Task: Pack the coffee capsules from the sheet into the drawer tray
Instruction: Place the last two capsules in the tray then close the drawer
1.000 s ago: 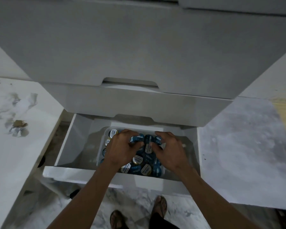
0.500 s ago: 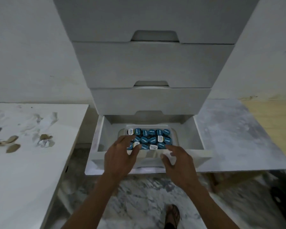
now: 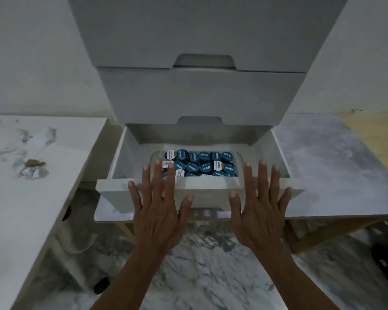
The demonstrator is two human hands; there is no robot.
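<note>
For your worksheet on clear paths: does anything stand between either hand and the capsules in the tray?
Yes: the drawer's front panel. The left hand and right hand are spread open before it; the capsules sit in the tray behind it, open from above.

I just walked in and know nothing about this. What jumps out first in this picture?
Two bare hands, the left hand and the right hand, are spread flat with straight fingers in front of the open bottom drawer of a grey cabinet. Inside it sits a clear tray crowded with blue-lidded coffee capsules, a few with white lids. On the white table to the left lie crumpled paper scraps.
</note>
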